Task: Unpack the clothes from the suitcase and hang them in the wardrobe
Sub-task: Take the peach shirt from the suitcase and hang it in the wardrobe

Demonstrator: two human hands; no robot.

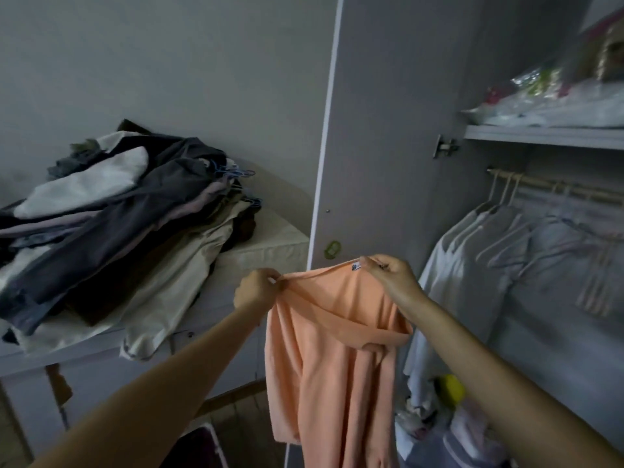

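From the head view I see both arms stretched forward, the left hand (256,289) and right hand (388,272) each pinching the neckline of the peach garment (332,349) (hanging freely) before the wardrobe door (378,130).

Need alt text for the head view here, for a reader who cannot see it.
Both hands, left and right, pinch the neckline of a peach top before an open wardrobe where pale garments hang; a clothes pile lies left.
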